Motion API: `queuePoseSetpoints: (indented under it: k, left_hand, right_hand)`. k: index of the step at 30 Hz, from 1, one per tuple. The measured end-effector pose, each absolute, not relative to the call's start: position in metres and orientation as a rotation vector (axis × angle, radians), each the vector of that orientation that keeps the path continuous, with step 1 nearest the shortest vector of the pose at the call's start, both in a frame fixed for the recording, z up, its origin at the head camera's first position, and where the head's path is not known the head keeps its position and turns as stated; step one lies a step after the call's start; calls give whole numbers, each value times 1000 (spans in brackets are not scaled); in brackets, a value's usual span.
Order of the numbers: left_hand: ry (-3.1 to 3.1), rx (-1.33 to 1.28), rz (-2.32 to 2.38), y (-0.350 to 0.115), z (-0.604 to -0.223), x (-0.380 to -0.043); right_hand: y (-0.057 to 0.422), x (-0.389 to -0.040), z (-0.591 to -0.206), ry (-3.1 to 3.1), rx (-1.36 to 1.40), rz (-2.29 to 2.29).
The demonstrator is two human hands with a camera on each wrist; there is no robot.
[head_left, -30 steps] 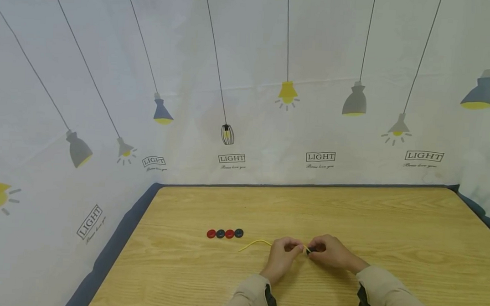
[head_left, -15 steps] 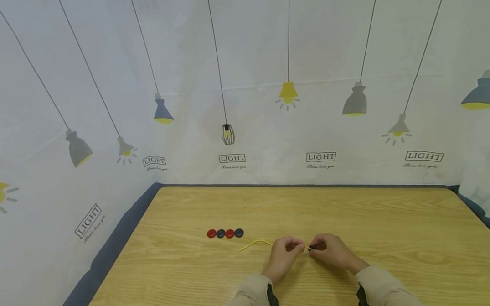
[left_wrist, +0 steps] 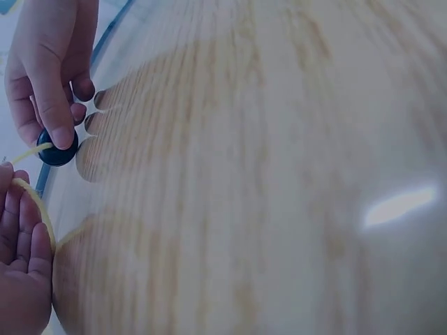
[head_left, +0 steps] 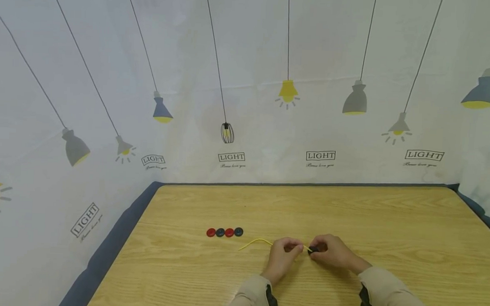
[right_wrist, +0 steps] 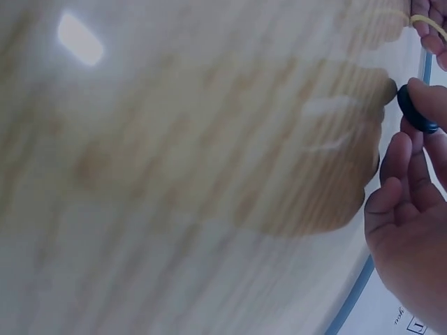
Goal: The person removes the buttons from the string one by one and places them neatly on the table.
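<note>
My right hand (head_left: 335, 253) pinches a round black button (right_wrist: 414, 112) between thumb and fingers, a little above the table. A thin yellow cord (head_left: 259, 240) runs through the fingertips of my left hand (head_left: 282, 260), which pinches it just left of the button. In the left wrist view the cord's short end reaches the middle of the black button (left_wrist: 53, 156), while a longer stretch hangs below the left fingers. The cord's long tail trails leftward over the table. Whether the tip passes through a hole I cannot tell.
Left of the hands, a red button (head_left: 211, 232), a dark button (head_left: 220, 232), another red button (head_left: 229, 232) and another dark button (head_left: 239, 231) form a row on the wooden table (head_left: 174, 268). A lamp-patterned wall covering (head_left: 266, 126) stands behind the table.
My right hand has turned the black button slightly, so more of its face shows, and the cord's short end now overlaps it. The left hand has hardly moved.
</note>
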State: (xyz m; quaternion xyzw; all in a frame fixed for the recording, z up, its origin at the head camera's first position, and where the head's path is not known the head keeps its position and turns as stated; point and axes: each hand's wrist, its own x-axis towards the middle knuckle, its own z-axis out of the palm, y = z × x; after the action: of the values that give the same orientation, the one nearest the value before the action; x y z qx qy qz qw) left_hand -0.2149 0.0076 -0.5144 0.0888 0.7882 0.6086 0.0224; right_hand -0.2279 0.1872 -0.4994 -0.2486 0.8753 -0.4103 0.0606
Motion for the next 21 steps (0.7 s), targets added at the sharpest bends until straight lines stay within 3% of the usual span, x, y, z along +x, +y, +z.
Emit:
queuePoseSetpoints:
  k: [21]
  left_hand:
    - [2450,381,1920,6,-518,-212]
  right_hand:
    - [186,-222,-498,2622,-814,-1263]
